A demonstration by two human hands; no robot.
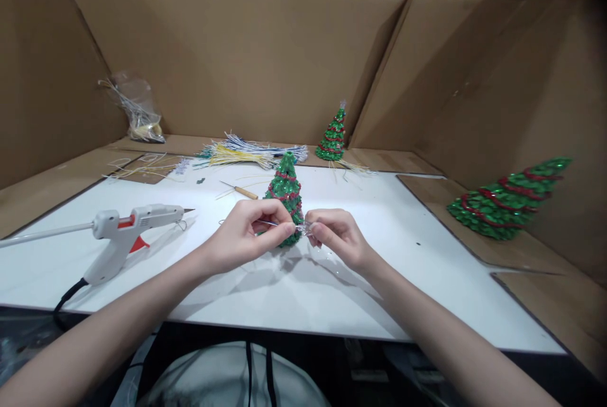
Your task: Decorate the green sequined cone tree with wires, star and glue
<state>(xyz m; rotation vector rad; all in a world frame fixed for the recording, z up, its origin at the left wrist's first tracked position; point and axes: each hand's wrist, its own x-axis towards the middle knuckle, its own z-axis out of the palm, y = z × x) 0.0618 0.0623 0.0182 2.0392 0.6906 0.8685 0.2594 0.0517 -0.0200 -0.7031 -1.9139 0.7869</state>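
Observation:
A small green sequined cone tree [286, 189] with red trim stands on the white board [408, 268] in front of me. My left hand [246, 233] is closed in a pinch on a thin wire strand at the tree's base. My right hand [334, 236] is also pinched, on a small clear sparkly piece right beside the tree's lower right edge. The two hands almost meet at the tree's base.
A white hot glue gun [130, 230] lies at the left with its cord over the board's edge. An awl with a wooden handle [241, 191], bundles of coloured wires [246, 151], a plastic bag [137, 110], and two more finished trees [333, 138] [507, 198] sit around. Cardboard walls enclose the space.

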